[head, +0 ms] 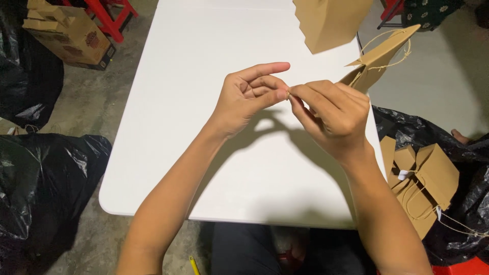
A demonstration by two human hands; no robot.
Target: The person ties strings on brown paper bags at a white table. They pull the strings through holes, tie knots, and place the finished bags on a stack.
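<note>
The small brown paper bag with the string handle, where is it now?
In the head view, the small brown paper bag sits behind the right hand, at the white table's right edge.

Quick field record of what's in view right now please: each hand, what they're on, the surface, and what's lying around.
left hand: fingertips pinched at the cord end, index finger extended
right hand: pinching the same thin cord, paper bag just behind it
surface: white table
far edge: second brown bag
right of table: brown bags on black plastic
left floor: black plastic sacks, cardboard box
</note>
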